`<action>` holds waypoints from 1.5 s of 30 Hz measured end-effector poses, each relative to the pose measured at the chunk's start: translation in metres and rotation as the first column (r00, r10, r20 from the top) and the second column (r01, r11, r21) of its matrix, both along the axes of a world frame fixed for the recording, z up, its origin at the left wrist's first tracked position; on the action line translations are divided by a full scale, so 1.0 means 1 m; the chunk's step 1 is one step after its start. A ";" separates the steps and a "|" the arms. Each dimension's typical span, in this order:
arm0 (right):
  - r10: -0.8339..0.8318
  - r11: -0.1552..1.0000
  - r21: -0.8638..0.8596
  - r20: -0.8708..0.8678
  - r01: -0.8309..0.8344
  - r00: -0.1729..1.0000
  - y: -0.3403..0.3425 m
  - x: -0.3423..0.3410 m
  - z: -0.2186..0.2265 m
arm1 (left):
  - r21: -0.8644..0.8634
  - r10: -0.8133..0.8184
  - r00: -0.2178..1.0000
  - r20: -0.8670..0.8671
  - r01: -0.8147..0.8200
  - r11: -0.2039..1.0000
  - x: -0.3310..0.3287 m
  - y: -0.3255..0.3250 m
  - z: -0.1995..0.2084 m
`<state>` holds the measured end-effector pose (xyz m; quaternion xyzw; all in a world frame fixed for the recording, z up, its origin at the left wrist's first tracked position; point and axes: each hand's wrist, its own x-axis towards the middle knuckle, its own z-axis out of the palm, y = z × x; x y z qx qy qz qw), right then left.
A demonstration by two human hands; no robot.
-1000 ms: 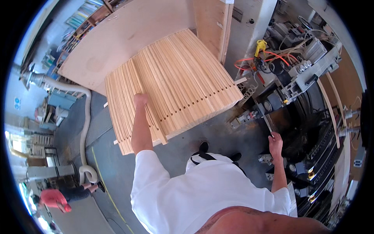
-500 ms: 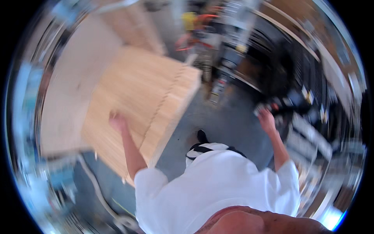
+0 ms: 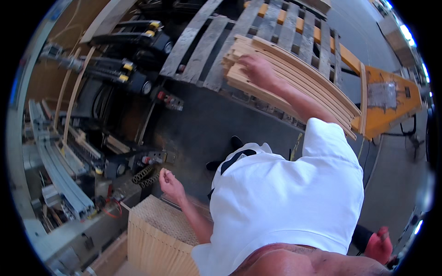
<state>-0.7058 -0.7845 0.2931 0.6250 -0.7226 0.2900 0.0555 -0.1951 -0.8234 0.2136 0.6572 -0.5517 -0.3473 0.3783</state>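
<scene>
The right hand (image 3: 258,70) is lying flat on curved wooden slats (image 3: 294,87) stacked far right on a pallet (image 3: 276,23); the left hand (image 3: 170,183) (loosely curled, grasping nothing) is hovering near a slat stack (image 3: 159,234).

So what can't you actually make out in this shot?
- Right hand: palm down on the curved wooden slats; its grip is hidden underneath.
- Left hand: fingers curled; too small to tell if it holds anything.
- Stack of wooden strips: cut off by the lower edge.
- Wooden pallet: partly covered by the slats.
- Feet: only one dark shoe shows past the white shirt.
</scene>
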 end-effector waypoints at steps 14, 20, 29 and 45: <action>-0.596 0.794 0.133 -0.024 0.594 0.803 0.208 -0.136 -0.023 | -0.052 -0.343 0.898 0.275 0.370 0.928 -0.086 -0.178 -0.006; -0.478 0.876 -0.003 -0.136 0.482 0.868 0.100 -0.084 0.038 | -0.111 -0.239 0.874 0.422 0.311 0.944 -0.047 -0.314 0.002; -0.288 0.958 0.035 0.095 0.286 0.953 -0.107 0.062 0.094 | -0.163 0.000 0.720 0.693 0.157 0.974 0.026 -0.600 0.069; 0.428 0.902 0.090 -0.062 -0.422 0.902 -0.486 0.215 0.123 | -0.074 -0.287 0.662 0.692 0.460 0.885 0.051 -0.682 0.061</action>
